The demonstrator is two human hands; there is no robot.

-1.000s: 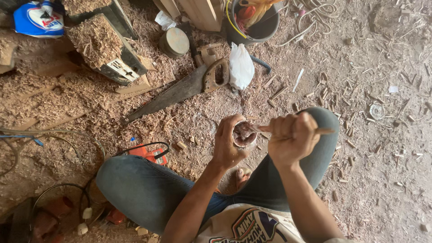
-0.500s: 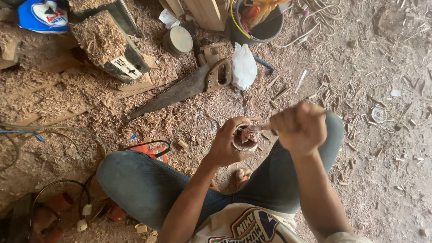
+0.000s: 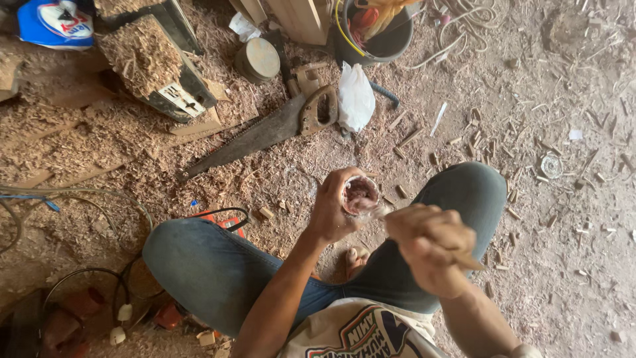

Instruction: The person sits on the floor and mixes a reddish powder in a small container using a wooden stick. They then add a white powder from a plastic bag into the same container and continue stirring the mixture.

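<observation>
Small cup (image 3: pixel 361 194): round, open-topped, with a pale rim and a dark reddish-brown filling. It was held above the lap, between the knees of a person seated cross-legged on the ground.

Left hand (image 3: pixel 333 211): closed around the side of the cup, fingers wrapped about its wall, mouth turned up toward the camera.

Right hand (image 3: pixel 429 245): clenched in a fist around a thin wooden stick (image 3: pixel 467 260). One end of the stick showed past the knuckles; the other pointed toward the cup's rim. Whether its tip touched the filling could not be told.

Handling, as judged: the cup looked light and stiff enough for one hand, and best taken by the side wall, below the rim, and kept level so the filling stayed in. The filling looked soft or pasty and possibly sticky. The stick looked slim and could snap if levered hard, so a hold close to the working end would suit it.

Surroundings: a hand saw (image 3: pixel 265 132) with a wooden handle lay on the ground in front, well apart from the hands. A white plastic bag (image 3: pixel 356 98) stood just beside the saw's handle. A dark bucket (image 3: pixel 377 40) sat farther off, and a round tin (image 3: pixel 257 59) lay to its left. A box heaped with wood shavings (image 3: pixel 142 56) stood at upper left. Sawdust, chips and cables covered the ground (image 3: pixel 563 252).
</observation>
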